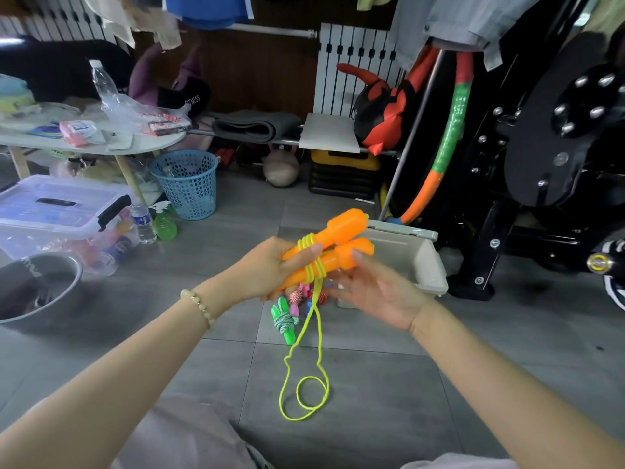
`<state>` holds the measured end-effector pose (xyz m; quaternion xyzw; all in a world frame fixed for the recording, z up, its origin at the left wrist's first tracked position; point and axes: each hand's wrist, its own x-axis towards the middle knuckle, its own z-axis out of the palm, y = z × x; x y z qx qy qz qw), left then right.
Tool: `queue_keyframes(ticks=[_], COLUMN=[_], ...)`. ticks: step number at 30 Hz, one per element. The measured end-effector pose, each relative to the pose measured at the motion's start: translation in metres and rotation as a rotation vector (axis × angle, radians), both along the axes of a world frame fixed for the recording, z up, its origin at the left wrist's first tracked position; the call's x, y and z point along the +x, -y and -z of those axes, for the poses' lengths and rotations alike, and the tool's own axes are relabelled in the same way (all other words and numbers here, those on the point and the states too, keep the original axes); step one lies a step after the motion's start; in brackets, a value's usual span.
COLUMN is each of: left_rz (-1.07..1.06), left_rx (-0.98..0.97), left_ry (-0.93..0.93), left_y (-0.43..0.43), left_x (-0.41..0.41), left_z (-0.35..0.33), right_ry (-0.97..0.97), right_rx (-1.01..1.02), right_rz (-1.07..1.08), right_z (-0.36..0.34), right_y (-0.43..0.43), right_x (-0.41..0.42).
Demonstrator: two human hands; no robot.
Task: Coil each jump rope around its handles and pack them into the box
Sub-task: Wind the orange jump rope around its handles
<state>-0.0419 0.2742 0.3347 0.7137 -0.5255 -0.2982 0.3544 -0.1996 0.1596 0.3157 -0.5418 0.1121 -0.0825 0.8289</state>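
The left hand (pixel 270 269) is gripping both orange handles (pixel 334 238) side by side, fingers curled round them w/ a few turns of the yellow rope (pixel 306 367) lying across the middle. The right hand (pixel 378 292) is hovering just beside the handles, fingers spread and fairly straight, apparently holding nothing. Most of the rope is hanging slack to the floor in loose loops (one is crossing itself near the bottom). Risk: w/ no tension on the tail, the wraps could be loosening and sliding toward the narrower ends, and the crossed loop could be snagging into a knot once pulled up. The grey box (pixel 426 262) is sitting just behind the hands; a green coiled rope (pixel 283 319) is lying on the floor below them.
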Motion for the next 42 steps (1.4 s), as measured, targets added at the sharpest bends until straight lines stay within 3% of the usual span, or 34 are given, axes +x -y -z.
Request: queue_keyframes(ticks=[6,9,18,20,24,28,32,36,42], left_rz=[-0.112,-0.144,-0.136,-0.178,-0.245,-0.250,-0.126,0.095,0.222], left_rx=[-0.020,-0.029,-0.150,-0.130,-0.084,-0.008,0.131,0.293,0.285], left_ry=[0.002,-0.032,-0.101,-0.114,-0.129,-0.139,-0.026,0.073,0.164], left_y=[0.010,0.016,0.019,0.020,0.022,0.022,0.019,0.015,0.011], left_x=[0.000,-0.001,-0.002,0.000,0.006,0.013,0.013,0.014,0.018], left_z=[0.013,0.016,0.026,0.029,0.036,0.038,0.035,0.018,-0.004], right_ry=[-0.207,-0.205,-0.267,-0.302,-0.465,-0.430,-0.418,-0.287,-0.183], right_rx=[-0.288,-0.359,-0.424,-0.628,-1.309,-1.514,-1.764,-1.624,-1.465], right_rz=[0.319,0.443,0.401,0.359,0.349,0.335,0.146,0.149,0.148], right_z=[0.014,0.014,0.015,0.016,0.018,0.006,-0.019,-0.036,-0.047], right_y=[-0.018,-0.019,-0.016,-0.016,-0.013,-0.012,-0.003,0.013,0.014], right_x=[0.013,0.018,0.013,0.010,0.003,-0.002,0.001,0.000,0.003])
